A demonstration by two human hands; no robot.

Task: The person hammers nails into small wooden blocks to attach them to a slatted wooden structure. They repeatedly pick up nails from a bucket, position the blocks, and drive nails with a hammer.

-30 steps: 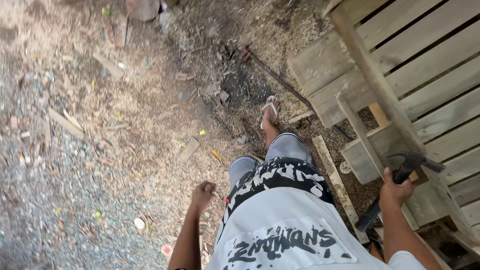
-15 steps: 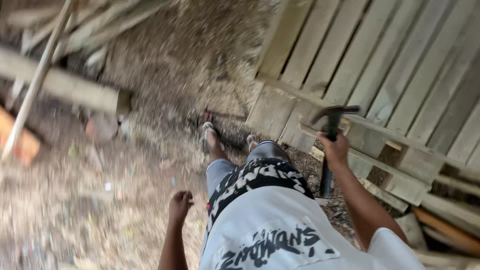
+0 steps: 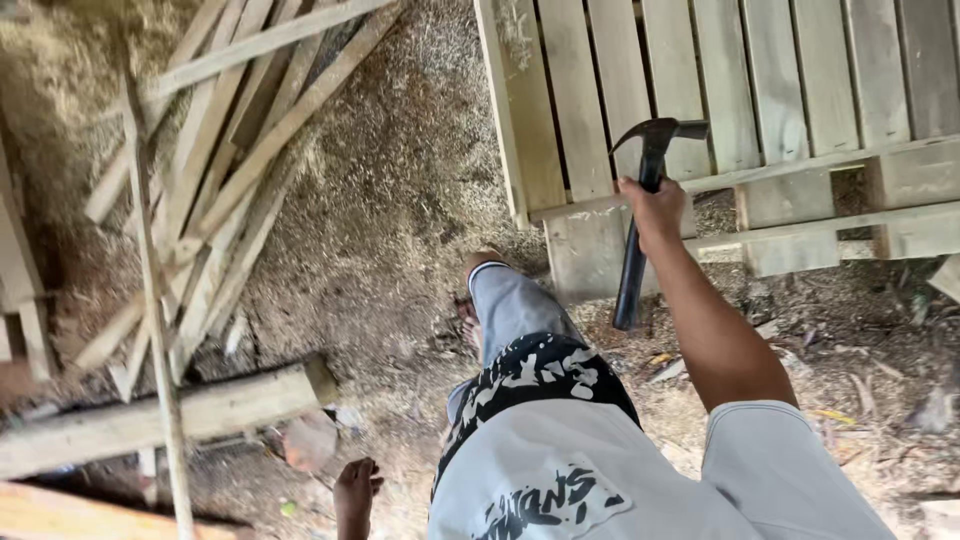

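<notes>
Hammer (image 3: 640, 215) rides clasped in our right hand (image 3: 655, 208), now nearer the wooden pallet (image 3: 760, 100) at far right than before, while our left hand (image 3: 355, 490) hangs loosely curled, holding nothing.

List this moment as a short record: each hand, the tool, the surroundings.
right hand: right hand gripped round the hammer, just below its head
hammer: black claw hammer, head up, handle hanging down
left hand: left hand empty, loosely curled, at the person's side
in front: wooden pallet lying on the ground
left side: pile of loose slats, thick timber beam
ground: sawdust and wood chips
</notes>
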